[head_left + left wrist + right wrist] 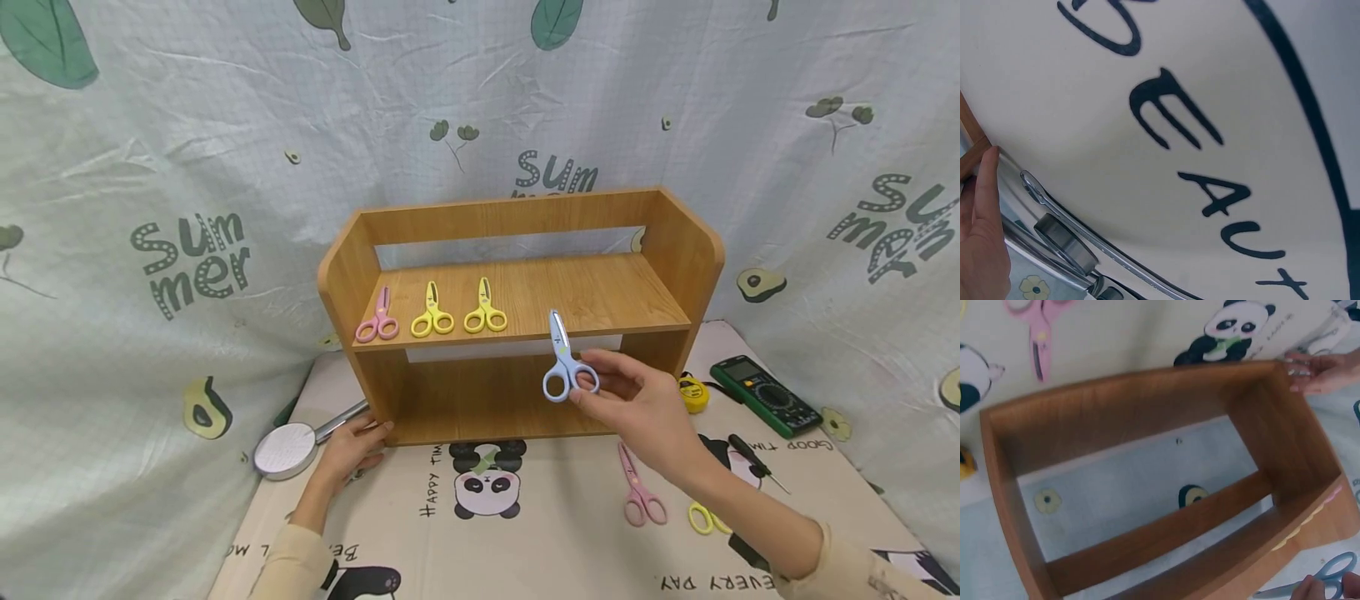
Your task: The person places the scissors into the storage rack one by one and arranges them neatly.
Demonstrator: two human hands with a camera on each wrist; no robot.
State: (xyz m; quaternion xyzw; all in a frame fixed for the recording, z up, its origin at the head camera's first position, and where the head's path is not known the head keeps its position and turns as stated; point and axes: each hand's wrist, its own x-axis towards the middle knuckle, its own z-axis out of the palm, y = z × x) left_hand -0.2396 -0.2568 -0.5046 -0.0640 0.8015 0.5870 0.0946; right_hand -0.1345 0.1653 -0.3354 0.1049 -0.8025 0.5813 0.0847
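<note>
Blue scissors [562, 358] are pinched at the handle by my right hand [637, 408], blades pointing up, in front of the upper board of a wooden shelf [510, 400]. The same blue scissors [1329, 575] show at the lower right of the right wrist view. Along that upper board's front lie pink scissors [380, 317] and two yellow pairs, the left yellow scissors [432, 312] and the right yellow scissors [485, 308]. With its fingers extended, my left hand [352, 450] touches the shelf's lower left corner; the left wrist view shows this hand [982, 244] at its edge.
Left of the shelf lies a round-headed tool [287, 451] with a metal handle. A wrench [1104, 244] lies near the left hand. On the right are pink scissors [637, 492], yellow scissors [701, 518], a screwdriver [750, 457], a tape measure [693, 394] and a multimeter [765, 394].
</note>
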